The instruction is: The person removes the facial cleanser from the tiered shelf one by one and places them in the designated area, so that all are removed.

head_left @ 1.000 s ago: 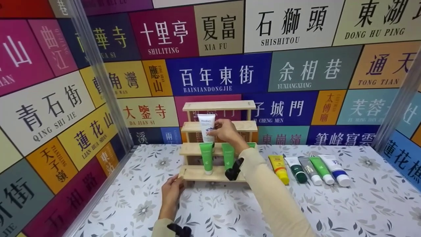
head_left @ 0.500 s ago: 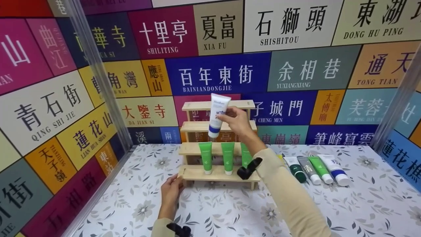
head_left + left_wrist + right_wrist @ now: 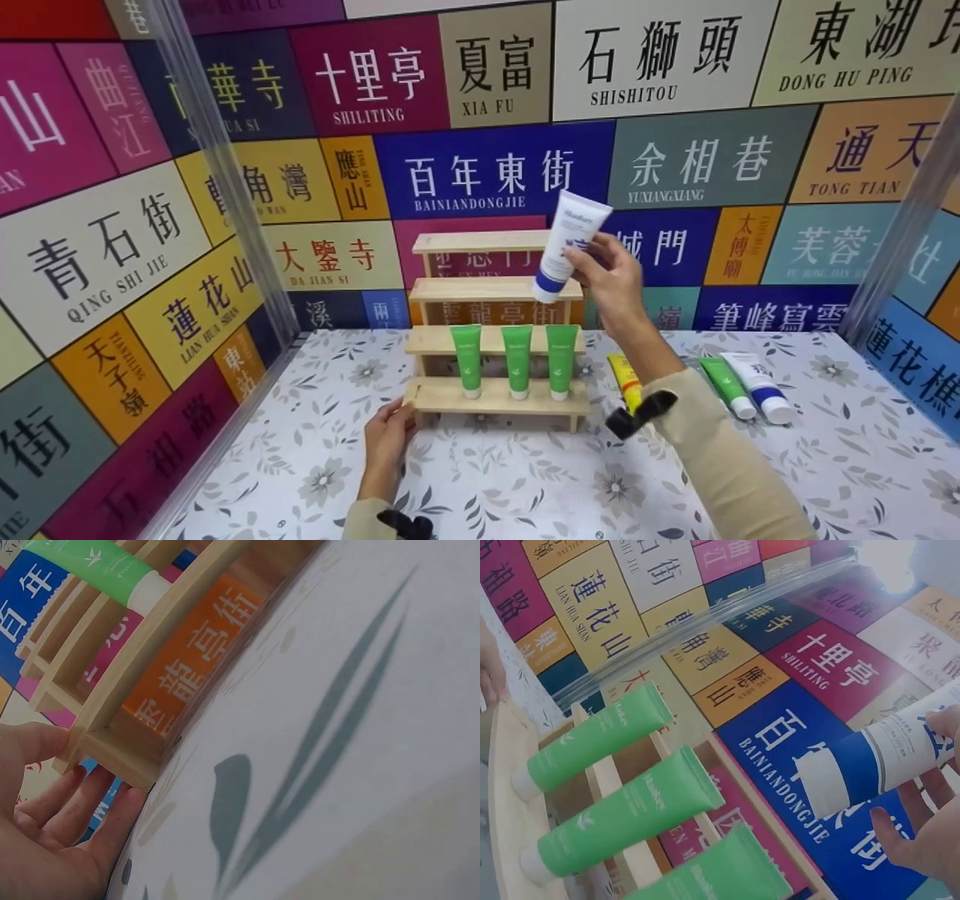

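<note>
A white tube with a blue band point(image 3: 566, 244) is pinched in the right hand point(image 3: 619, 289), tilted cap down, above the right end of the wooden tiered rack point(image 3: 495, 405). Three green tubes point(image 3: 517, 361) stand cap down on the rack's lowest step. At the rack's lower left corner the left hand point(image 3: 386, 450) grips the end of that step; the left wrist view shows the thumb point(image 3: 49, 742) above and the fingers beneath the wood. From the right wrist, the held tube's white cap point(image 3: 821, 780) shows clear of the rack.
On the patterned table right of the rack lie a yellow tube point(image 3: 626, 381), a green tube point(image 3: 727, 386) and a white-and-blue tube point(image 3: 761, 388). The right forearm covers part of that row. A wall of coloured signs point(image 3: 495, 169) stands behind.
The right hand has lifted the white tube off the rack's middle level and carried it up and to the right. The left hand stays at the rack's corner.
</note>
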Tool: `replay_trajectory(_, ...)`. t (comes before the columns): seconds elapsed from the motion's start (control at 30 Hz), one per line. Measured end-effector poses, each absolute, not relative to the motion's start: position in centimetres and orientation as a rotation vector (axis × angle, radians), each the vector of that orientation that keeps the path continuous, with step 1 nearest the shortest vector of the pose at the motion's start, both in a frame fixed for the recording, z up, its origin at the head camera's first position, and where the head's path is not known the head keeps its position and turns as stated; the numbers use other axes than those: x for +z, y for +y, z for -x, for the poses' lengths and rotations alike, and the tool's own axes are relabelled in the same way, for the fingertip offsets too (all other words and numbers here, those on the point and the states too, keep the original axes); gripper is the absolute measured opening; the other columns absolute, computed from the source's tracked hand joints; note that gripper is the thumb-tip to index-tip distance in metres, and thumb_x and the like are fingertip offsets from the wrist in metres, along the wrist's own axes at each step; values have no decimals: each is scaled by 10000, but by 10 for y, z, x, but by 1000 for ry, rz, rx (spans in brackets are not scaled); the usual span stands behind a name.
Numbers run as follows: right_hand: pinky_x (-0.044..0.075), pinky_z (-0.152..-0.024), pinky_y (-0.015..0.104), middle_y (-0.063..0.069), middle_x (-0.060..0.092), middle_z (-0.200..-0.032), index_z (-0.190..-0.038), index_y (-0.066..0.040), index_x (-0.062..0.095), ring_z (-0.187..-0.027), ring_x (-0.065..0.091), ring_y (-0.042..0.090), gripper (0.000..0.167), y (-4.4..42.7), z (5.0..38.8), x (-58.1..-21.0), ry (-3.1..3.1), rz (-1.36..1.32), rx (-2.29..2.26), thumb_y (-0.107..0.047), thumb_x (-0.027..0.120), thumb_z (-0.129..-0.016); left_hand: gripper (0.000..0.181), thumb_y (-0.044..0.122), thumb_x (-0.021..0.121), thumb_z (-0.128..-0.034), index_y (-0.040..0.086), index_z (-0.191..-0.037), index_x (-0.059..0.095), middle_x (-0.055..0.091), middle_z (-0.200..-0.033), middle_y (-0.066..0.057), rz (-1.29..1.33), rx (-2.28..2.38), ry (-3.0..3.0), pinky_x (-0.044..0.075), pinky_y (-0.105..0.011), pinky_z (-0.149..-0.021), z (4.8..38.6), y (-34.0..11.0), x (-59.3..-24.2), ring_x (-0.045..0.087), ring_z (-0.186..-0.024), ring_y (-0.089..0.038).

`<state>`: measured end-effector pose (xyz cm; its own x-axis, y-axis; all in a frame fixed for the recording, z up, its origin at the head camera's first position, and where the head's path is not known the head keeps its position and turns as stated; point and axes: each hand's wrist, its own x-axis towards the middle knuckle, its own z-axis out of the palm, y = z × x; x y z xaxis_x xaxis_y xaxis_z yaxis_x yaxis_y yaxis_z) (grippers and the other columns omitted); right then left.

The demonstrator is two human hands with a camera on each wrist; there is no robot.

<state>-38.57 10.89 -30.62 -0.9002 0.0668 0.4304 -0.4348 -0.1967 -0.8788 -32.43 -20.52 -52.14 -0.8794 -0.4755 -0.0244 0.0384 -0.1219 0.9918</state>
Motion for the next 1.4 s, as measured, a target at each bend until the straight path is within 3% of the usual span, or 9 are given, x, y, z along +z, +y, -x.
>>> replay_trajectory(0.2, 581, -921, 262, 5, 625, -1215, -1298, -77, 574, -1108, 620, 179, 394, 139, 369, -321, -1760, -387, 2087, -151, 708, -935, 415, 128, 644, -941, -97, -1288, 606, 735, -907, -93, -509, -2040, -1824, 610, -299, -785, 326, -207, -522, 702, -854, -197)
replay_trajectory(0.5, 557, -915, 205, -27, 618, -1261, -1315, -134, 577, -1128, 618, 153, 421, 171, 340, -337, -1862, -293, 1983, -264, 712, -938, 437, 164, 646, -955, -73, -1318, 592, 733, -1010, -136, -541, -2073, -1829, 607, -325, -851, 325, -206, -523, 699, -922, -209)
replay_trajectory(0.8, 564, -910, 192, -82, 623, -1242, -1393, -94, 514, -1127, 611, 111, 521, 198, 315, -357, -1932, -285, 2071, -297, 694, -948, 449, 139, 633, -953, -98, -1329, 569, 732, -951, -99, -490, -2085, -1812, 604, -298, -804, 324, -206, -522, 700, -877, -184)
replay_trajectory(1.1, 586, -867, 241, -105, 666, -1139, -1348, -90, 483, -1040, 658, 71, 427, 222, 302, -388, -1996, -290, 2150, -212, 657, -977, 438, 136, 638, -953, -88, -1325, 579, 731, -969, -107, -485, -2093, -1807, 604, -309, -827, 324, -206, -523, 699, -896, -199)
replay_trajectory(1.4, 597, -822, 269, -138, 671, -1060, -1487, -11, 301, -942, 687, 83, 646, 238, 300, -421, -2170, -123, 2196, -239, 642, -988, 428, 126, 644, -951, -92, -1315, 585, 731, -943, -80, -485, -2093, -1806, 603, -290, -805, 323, -205, -521, 692, -861, -174)
